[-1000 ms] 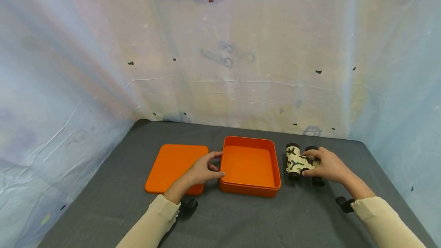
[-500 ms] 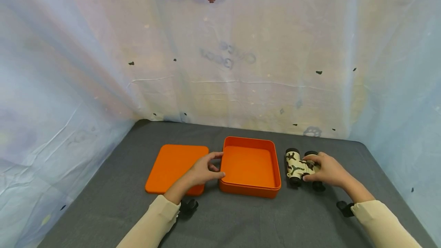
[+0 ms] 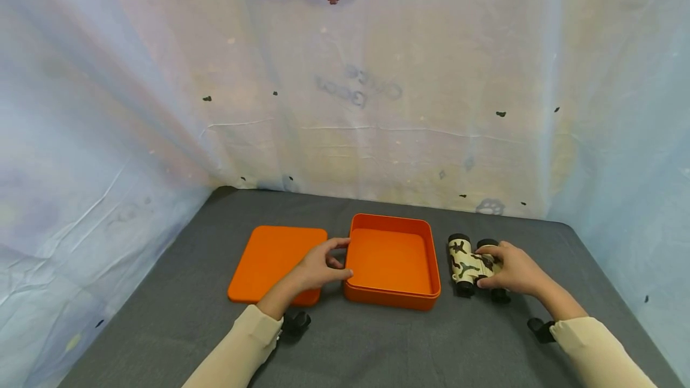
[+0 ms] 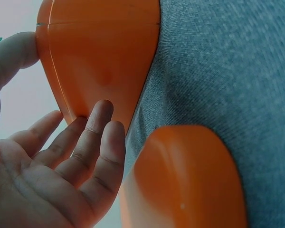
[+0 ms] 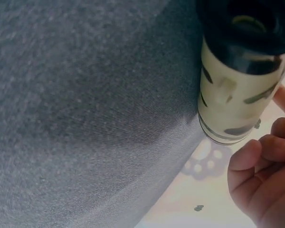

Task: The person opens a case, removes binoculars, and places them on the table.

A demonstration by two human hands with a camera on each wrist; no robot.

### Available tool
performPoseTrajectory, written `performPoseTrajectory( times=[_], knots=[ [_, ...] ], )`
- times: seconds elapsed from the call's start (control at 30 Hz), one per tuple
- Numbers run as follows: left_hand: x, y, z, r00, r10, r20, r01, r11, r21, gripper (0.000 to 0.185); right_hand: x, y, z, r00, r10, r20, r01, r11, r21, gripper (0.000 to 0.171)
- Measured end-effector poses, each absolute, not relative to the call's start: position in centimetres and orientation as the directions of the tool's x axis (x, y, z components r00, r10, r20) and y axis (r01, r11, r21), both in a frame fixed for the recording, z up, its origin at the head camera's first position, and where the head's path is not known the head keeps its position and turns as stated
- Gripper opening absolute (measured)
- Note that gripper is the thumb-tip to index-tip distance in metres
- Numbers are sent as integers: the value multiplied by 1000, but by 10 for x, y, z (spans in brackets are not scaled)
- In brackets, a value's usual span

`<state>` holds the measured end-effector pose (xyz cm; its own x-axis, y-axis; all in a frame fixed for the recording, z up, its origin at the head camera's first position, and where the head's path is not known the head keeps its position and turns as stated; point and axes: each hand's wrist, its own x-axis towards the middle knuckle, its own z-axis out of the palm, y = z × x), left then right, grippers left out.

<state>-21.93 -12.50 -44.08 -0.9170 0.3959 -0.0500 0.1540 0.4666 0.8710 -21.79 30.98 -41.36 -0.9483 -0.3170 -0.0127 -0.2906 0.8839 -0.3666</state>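
partly under right hand (image 3: 512,269), camouflage binoculars (image 3: 466,264)

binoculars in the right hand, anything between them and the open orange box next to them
Nothing visible stands between them. The binoculars lie on the grey table just right of the orange box, with only a bare strip of cloth between. The box is open and holds nothing; its lid lies on the far left side. The right hand grips the binoculars.
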Motion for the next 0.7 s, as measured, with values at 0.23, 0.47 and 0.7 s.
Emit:
performPoseTrajectory(
  times=[0.23,0.47,0.7],
  knots=[
    [-220,-125,-442,-915,401,-50,157,467,870,75,-217,312,-416,-950,-312,-22,-283,887,-366,71],
    [-221,-125,-444,-914,403,-48,160,467,870,75,-218,312,-420,-950,-311,-25,-283,892,-352,73],
    [-217,-125,-444,-911,409,-50,163,470,868,74,-214,308,-419,-951,-310,-2,-290,891,-348,71]
  ],
)
